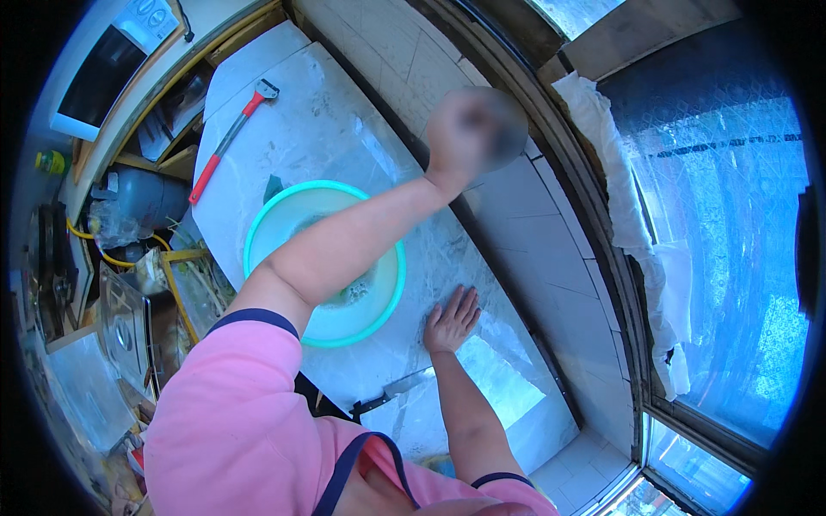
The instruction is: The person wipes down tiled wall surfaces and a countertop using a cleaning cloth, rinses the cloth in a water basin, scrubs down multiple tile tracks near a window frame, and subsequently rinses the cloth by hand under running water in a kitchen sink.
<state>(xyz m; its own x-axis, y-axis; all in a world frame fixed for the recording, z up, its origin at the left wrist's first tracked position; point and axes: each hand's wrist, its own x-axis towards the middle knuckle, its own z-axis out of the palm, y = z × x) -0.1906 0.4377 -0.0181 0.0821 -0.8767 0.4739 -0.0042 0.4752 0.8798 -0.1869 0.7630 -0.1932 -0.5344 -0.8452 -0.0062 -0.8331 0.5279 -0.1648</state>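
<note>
My left hand [455, 138] reaches across to the tiled wall [516, 206] at the upper right; a round blur covers its fingers, so whether it holds anything is hidden. Flat on the grey stone-look countertop [361, 135], palm down, rests my right hand [452, 322] with nothing in it. Under my left forearm stands a pale plastic basin [401, 277] with a mint-green rim, holding soapy water [358, 290]. A knife [381, 401] with a black handle lies near my body, left of my right forearm. Beyond the basin's rim, a small dark green piece [273, 188] shows partly.
A long red-handled scraper [226, 148] lies along the counter's left side. Below that edge are a grey gas cylinder [151, 197], a yellow hose [116, 260] and a steel-lidded container [126, 326]. A white appliance [106, 77] stands upper left. A window [729, 258] lies right of the wall.
</note>
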